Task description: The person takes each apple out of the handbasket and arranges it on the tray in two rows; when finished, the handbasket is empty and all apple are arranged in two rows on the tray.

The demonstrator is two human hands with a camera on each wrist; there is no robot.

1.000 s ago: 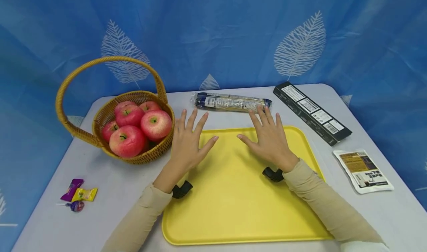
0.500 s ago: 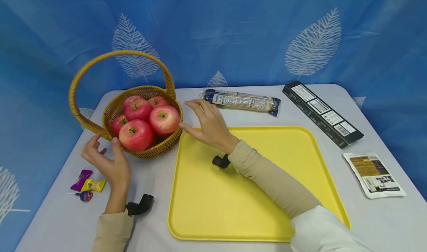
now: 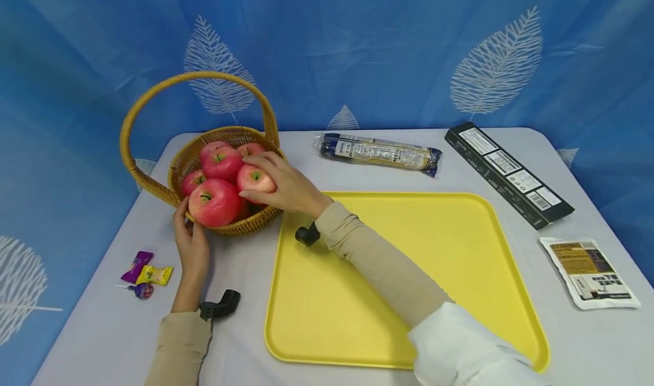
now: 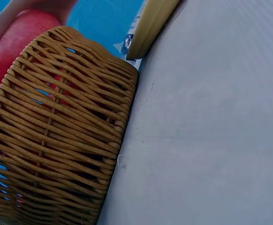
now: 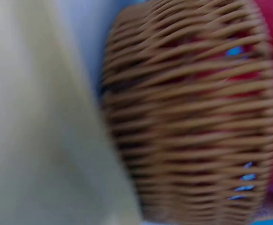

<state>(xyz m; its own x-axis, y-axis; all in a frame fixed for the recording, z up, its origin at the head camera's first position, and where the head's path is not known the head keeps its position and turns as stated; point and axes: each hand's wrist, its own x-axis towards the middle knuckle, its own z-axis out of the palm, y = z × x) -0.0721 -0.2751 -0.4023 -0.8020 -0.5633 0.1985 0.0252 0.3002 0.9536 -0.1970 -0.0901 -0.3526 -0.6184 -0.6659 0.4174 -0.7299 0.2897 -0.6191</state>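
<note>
A brown wicker basket [image 3: 250,225] with a tall arched handle holds several red apples at the table's back left. My right hand [image 3: 291,188] reaches over its right rim and grips the rightmost apple [image 3: 257,180], thumb in front and fingers behind. At the front-left rim, near the handle's base, my left hand [image 3: 193,252] holds the basket. The woven wall [image 4: 56,131] fills much of the left wrist view, where fingers of the right hand [image 4: 7,21] touch an apple [image 4: 26,35]. The right wrist view is blurred, showing the wicker wall [image 5: 188,117].
A yellow tray [image 3: 403,272] lies under my right forearm. Behind it is a plastic-wrapped long packet [image 3: 378,152]. On the right lie a black box [image 3: 508,173] and a flat pouch [image 3: 587,272]. Wrapped candies [image 3: 155,275] and a lollipop [image 3: 143,290] lie at left.
Both hands have left the space over the tray and moved left to the basket. My right hand has taken hold of an apple, and my left has come to the rim.
</note>
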